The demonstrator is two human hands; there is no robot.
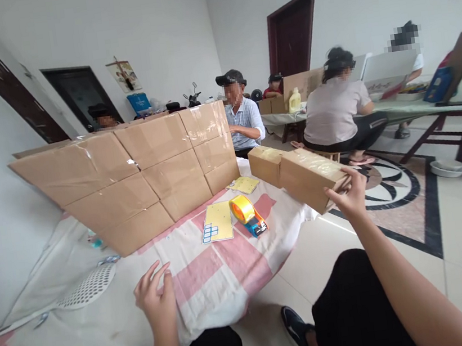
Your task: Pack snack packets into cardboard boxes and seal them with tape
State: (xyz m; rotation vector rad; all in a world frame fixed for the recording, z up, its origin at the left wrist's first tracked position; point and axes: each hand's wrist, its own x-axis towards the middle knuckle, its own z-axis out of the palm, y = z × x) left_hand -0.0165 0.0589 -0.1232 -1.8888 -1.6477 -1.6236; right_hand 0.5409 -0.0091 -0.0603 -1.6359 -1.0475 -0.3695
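Observation:
My right hand (353,194) grips the near end of a small taped cardboard box (306,180) at the table's right edge, thumb on one side and fingers over the other. A second small box (266,164) stands right behind it. My left hand (155,291) is over the pink and white cloth (197,274), fingers apart, with nothing in it. Between the hands lie an orange and blue tape dispenser (248,216) with a yellow roll and a yellow card (219,223) with blue marks. Another yellow card (244,185) lies farther back.
A wall of stacked cardboard boxes (147,184) stands across the table's far left side. A white perforated plastic piece (88,285) lies at left. Behind the boxes sits a person in a light shirt (249,116); another person (328,106) sits at right by a long table (427,107).

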